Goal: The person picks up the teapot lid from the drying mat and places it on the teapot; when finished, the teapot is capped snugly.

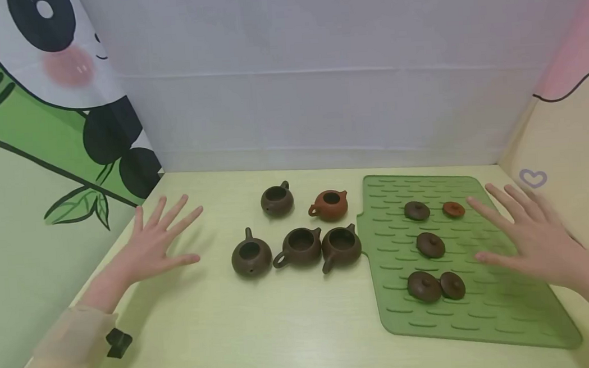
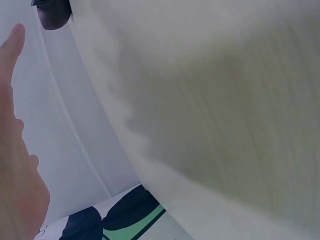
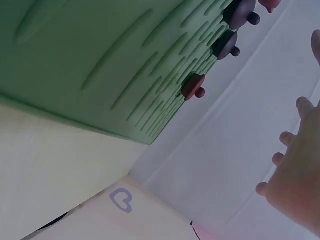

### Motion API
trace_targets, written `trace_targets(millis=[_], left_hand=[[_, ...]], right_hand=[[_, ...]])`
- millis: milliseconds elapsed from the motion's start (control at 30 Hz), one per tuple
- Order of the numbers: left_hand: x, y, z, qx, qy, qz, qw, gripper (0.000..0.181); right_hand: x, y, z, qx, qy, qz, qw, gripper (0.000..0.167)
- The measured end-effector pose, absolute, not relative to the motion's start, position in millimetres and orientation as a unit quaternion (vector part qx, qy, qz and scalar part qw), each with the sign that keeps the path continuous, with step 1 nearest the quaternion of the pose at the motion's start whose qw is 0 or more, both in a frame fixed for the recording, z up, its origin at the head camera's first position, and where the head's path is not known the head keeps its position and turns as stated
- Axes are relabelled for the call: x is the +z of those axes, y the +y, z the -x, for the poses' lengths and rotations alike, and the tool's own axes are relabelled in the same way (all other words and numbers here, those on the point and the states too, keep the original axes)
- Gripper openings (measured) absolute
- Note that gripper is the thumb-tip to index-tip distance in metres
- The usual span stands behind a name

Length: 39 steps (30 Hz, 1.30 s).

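My left hand [image 1: 151, 246] hovers over the left side of the table with fingers spread, holding nothing. Over the right part of the green mat [image 1: 399, 318] my right hand [image 1: 536, 239] is spread the same way, nearest to a small reddish-brown teapot lid [image 1: 453, 209]. Several dark brown lids [image 1: 430, 245] lie on that mat, two of them side by side at the front [image 1: 424, 287]. Lidless teapots stand mid-table: a reddish-brown teapot [image 1: 329, 206] and several dark brown teapots, among them a left one [image 1: 251, 258], a back one [image 1: 277, 201] and a right one [image 1: 341, 247].
A pale wooden table [image 1: 303, 330] carries everything. Behind it hangs a white cloth backdrop [image 1: 320, 115]. A panel with a cartoon panda and bamboo [image 1: 59, 136] borders the left, and a cream panel with a heart [image 1: 533, 178] borders the right.
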<state>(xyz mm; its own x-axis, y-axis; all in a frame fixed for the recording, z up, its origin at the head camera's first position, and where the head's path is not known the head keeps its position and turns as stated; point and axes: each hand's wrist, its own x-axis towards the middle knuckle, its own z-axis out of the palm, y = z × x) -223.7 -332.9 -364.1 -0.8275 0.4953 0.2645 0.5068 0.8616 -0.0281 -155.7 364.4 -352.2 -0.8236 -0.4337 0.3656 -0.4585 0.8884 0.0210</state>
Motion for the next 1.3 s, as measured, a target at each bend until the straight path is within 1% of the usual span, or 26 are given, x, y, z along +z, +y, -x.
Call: trace_targets(millis=[233, 433, 700, 1133, 1300], left_hand=[[-366.1, -323.0, 220.0, -0.045, -0.959, 0.257, 0.106, 0.097], [-364.6, -312.5, 216.4, -0.064, -0.96, 0.258, 0.09, 0.096], [-367.8, -300.4, 213.8, -0.105, -0.957, 0.262, 0.07, 0.091], [-379.4, -283.5, 206.4, -0.274, -0.923, 0.269, -0.016, 0.092], [-382.8, -277.2, 205.3, -0.336, -0.901, 0.271, -0.046, 0.09]], right_hand=[[-347.3, 346.0, 150.6, 0.044, -0.947, -0.255, 0.19, 0.1], [-344.0, 326.1, 146.3, 0.062, -0.936, -0.278, 0.205, 0.095], [-345.1, 303.0, 138.3, 0.068, -0.934, -0.28, 0.213, 0.091], [-361.3, 280.9, 124.8, 0.091, -0.923, -0.292, 0.235, 0.084], [-369.0, 278.0, 125.0, 0.094, -0.92, -0.302, 0.231, 0.078]])
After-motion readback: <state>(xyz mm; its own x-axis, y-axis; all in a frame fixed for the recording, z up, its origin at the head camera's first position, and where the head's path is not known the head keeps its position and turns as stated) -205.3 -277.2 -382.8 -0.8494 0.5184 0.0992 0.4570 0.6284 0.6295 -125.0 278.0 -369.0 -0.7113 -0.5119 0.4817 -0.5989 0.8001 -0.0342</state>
